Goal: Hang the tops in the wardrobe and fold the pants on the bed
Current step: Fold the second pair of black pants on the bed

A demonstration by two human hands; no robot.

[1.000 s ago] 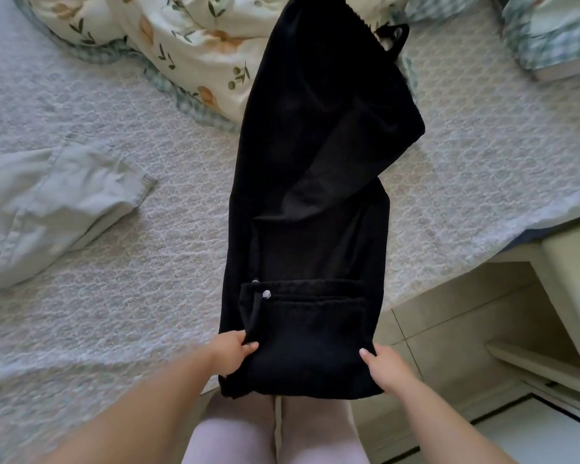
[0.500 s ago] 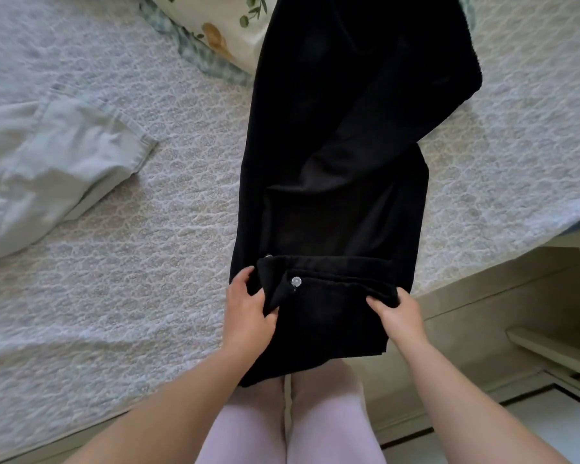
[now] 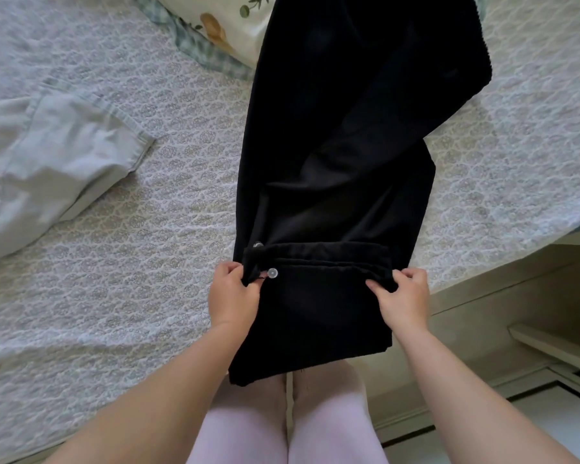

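Head view: your left hand (image 3: 233, 296) and right hand (image 3: 403, 298) each pinch the folded waistband edge of the black pants (image 3: 332, 162), lying centre frame across the bed (image 3: 114, 262).

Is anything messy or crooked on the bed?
A bit. The black pants don't lie straight: the upper leg veers off to the right over the lower one. Their near end hangs off the bed edge. A pale garment lies crumpled at the left.
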